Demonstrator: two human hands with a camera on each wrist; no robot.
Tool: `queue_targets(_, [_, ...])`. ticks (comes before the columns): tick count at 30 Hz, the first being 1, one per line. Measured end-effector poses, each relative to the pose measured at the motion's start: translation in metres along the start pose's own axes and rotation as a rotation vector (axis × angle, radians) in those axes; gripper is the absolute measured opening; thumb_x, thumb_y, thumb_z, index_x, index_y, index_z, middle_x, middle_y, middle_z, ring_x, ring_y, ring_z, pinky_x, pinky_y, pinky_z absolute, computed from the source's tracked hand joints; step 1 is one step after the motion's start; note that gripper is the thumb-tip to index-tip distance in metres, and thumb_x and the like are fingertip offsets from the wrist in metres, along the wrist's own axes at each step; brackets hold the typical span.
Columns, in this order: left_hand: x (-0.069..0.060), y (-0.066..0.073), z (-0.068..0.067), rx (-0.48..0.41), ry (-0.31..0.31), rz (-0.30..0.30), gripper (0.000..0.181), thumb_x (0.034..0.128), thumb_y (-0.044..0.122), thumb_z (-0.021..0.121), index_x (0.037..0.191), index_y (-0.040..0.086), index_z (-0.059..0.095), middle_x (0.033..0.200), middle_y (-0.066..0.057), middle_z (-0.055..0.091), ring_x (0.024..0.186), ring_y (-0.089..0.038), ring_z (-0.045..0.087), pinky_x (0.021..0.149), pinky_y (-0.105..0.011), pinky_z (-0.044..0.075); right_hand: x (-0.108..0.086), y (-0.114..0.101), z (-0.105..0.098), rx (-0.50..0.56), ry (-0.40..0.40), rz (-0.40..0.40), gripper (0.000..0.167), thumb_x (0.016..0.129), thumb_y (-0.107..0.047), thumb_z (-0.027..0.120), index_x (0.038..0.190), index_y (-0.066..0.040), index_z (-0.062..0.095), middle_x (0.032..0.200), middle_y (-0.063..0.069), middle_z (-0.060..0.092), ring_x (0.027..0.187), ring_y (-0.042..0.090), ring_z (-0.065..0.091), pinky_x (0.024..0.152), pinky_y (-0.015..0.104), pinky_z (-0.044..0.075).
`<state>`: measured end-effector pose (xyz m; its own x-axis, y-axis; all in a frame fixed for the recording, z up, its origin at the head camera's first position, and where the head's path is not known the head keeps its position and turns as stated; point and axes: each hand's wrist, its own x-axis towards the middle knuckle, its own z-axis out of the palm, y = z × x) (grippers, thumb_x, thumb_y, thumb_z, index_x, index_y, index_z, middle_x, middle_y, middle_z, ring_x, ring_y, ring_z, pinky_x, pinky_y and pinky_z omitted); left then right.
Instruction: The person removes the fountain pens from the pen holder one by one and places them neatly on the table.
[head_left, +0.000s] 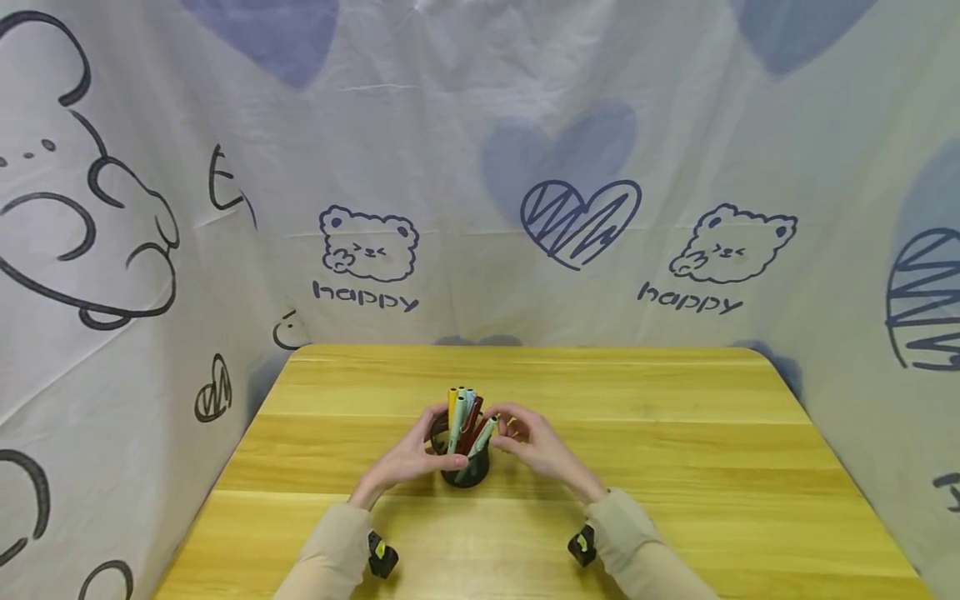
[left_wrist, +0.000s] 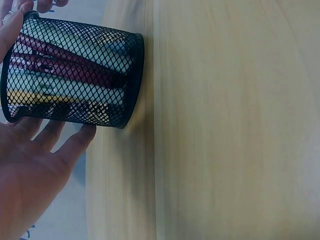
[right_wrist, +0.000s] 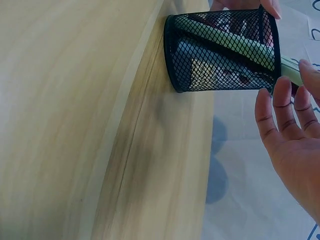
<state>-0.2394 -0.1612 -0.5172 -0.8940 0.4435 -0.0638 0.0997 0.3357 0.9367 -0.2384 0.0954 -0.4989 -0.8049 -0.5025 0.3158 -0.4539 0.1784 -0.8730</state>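
Observation:
A black mesh pen holder [head_left: 472,477] stands upright on the wooden table, filled with several pens. Among them are a yellow pen [head_left: 452,402], a dark red pen [head_left: 472,414] and a pale green pen [head_left: 483,437] leaning to the right. My left hand [head_left: 405,457] holds the holder from the left, thumb across its front and fingers on the far side. On the right, my right hand [head_left: 538,446] is beside the leaning pen, fingers loosely bent; whether its fingertips touch the pen cannot be told. The right wrist view shows its fingers [right_wrist: 285,107] at the holder's rim.
The light wooden table [head_left: 675,450] extends on both sides of the holder. A white cloth [head_left: 465,275] printed with hearts, bears and lettering hangs behind the table and along its sides.

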Motion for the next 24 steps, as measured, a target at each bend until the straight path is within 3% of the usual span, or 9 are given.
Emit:
queue_targets(7, [-0.0013,0.0018,0.0017,0.004,0.011,-0.022,0.094,0.0832,0.034,0.083,0.157,0.019,0.026,0.161,-0.015,0.034,0.149,-0.037,0.033,0.117,-0.062,0.034,0.0026,-0.0026,-0.0001,-0.044,-0.011,0.026,0.025,0.092,-0.004,0.070,0.115,0.003,0.067,0.083,0.012,0.055,0.073,0.005,0.046,0.064,0.016,0.041])
queue_targets(14, [-0.0021,0.0028,0.0020,-0.013,-0.003,-0.020,0.093,0.0844,0.033,0.081,0.157,0.019,0.025,0.162,-0.017,0.032,0.148,-0.040,0.033,0.113,-0.064,0.038,0.0038,-0.0050,0.0029,-0.092,-0.034,0.037,0.026,0.092,-0.011,0.072,0.117,-0.003,0.070,0.078,0.007,0.051,0.067,0.005,0.040,0.060,0.017,0.035])
queue_targets(24, [-0.0024,0.0031,0.0024,0.000,0.013,-0.034,0.096,0.0825,0.037,0.083,0.158,0.021,0.025,0.163,-0.016,0.029,0.150,-0.039,0.030,0.114,-0.065,0.036,0.0056,-0.0050,0.0079,-0.119,0.027,0.038,0.018,0.092,-0.010,0.071,0.108,-0.003,0.072,0.083,0.007,0.057,0.073,0.004,0.045,0.065,0.017,0.040])
